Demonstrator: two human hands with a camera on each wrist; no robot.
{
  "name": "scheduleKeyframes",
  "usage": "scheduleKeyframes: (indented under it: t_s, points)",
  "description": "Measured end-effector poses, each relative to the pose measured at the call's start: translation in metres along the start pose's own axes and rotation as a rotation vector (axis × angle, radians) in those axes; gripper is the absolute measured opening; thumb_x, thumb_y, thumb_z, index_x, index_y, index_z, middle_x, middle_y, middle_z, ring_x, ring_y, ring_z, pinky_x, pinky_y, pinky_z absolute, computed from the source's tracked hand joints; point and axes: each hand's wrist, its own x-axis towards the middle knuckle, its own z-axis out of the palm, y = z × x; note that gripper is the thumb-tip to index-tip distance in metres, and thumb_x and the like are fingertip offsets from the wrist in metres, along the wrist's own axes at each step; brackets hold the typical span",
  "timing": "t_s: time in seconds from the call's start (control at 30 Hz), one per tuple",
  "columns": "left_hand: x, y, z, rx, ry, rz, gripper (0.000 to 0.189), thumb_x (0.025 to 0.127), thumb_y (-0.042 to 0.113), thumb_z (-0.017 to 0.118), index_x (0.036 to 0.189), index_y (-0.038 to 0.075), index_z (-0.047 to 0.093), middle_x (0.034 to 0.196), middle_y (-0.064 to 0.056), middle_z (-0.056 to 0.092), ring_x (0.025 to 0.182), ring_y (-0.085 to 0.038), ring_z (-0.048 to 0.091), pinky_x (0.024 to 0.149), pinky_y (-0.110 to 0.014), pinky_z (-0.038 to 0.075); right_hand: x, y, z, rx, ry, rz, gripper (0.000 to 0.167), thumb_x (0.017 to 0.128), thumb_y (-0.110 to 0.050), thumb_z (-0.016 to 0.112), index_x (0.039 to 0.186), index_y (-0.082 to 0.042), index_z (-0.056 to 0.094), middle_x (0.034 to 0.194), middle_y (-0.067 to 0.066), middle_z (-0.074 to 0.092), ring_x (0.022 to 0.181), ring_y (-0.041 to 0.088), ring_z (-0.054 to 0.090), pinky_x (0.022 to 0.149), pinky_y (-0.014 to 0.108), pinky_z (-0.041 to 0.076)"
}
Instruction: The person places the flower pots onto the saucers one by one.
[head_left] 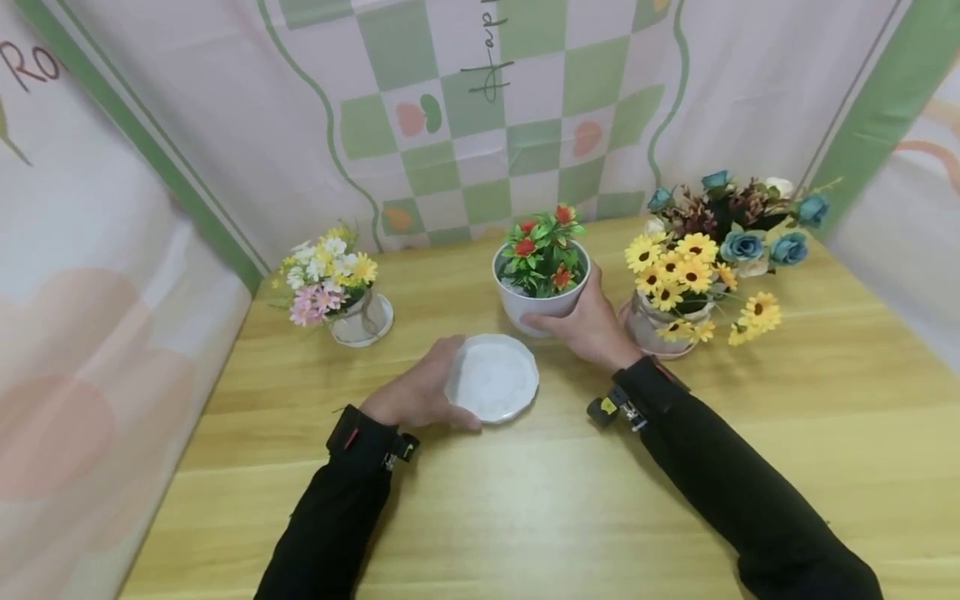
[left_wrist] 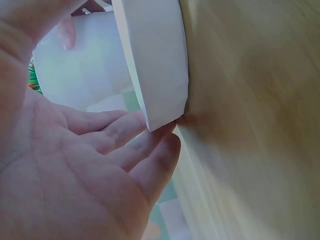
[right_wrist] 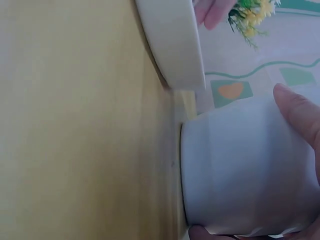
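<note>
A round white saucer [head_left: 492, 378] lies low at the middle of the wooden table. My left hand [head_left: 427, 387] holds it from the left, thumb at the near rim; in the left wrist view the fingertips [left_wrist: 162, 150] meet the saucer's edge [left_wrist: 157, 60]. Just behind the saucer is a white flower pot [head_left: 536, 310] with red flowers and green leaves. My right hand [head_left: 592, 325] grips that pot from its right side, thumb across the front. In the right wrist view the pot's wall [right_wrist: 240, 165] is upright; whether its base touches the table I cannot tell.
At the left stands a small pot with pink, white and yellow flowers [head_left: 330, 275] on a white saucer. Close to the right hand is a pot of yellow flowers [head_left: 671, 267], with blue roses [head_left: 742, 243] behind it. A patterned curtain [head_left: 465, 117] hangs behind the table [head_left: 525, 517].
</note>
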Motion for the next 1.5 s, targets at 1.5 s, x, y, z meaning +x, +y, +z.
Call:
scheduleKeyframes:
  t_s: [1.5]
  points:
    - [0.005,-0.005,-0.001,0.046,-0.020,0.015,0.137,0.072,0.039,0.098,0.168,0.000,0.009,0.168,-0.025,0.026,0.154,-0.041,0.037,0.129,-0.056,0.033,-0.015,-0.026,-0.004,0.014,-0.013,-0.029,0.129,0.078,-0.042,0.095,0.168,-0.020,0.005,0.172,0.012,0.028,0.157,0.031,0.033,0.131,0.057,0.028]
